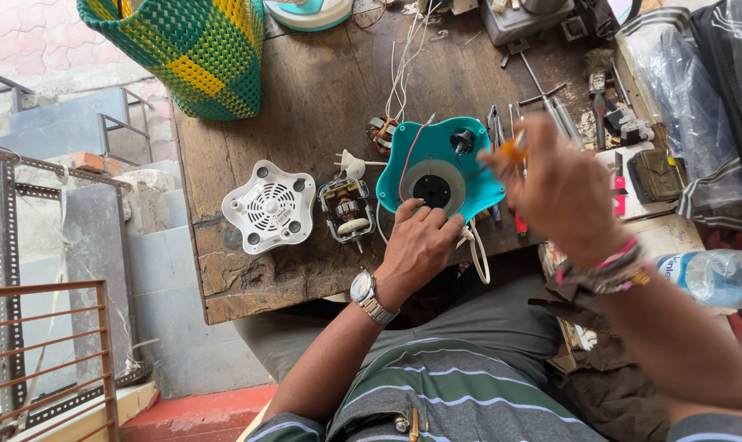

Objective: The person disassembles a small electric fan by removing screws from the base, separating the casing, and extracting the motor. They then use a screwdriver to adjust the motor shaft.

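A teal appliance housing point(469, 176) with a round dark hub lies upside down on the wooden table point(305, 106). My left hand point(418, 245) rests on its near edge, fingers spread against the shell. My right hand point(561, 192) hovers blurred over the housing's right side, pinching a small orange-handled tool point(513, 150). An electric motor point(346, 210) with copper windings sits just left of the housing. Further left lies a white vented base cover point(269, 205).
A green and yellow woven basket point(192, 51) stands at the table's far left. Screwdrivers and pliers point(551, 106) lie at the back right, white wires point(404, 65) trail across the middle. A plastic water bottle point(715, 277) lies at the right. Metal railings drop off beyond the left edge.
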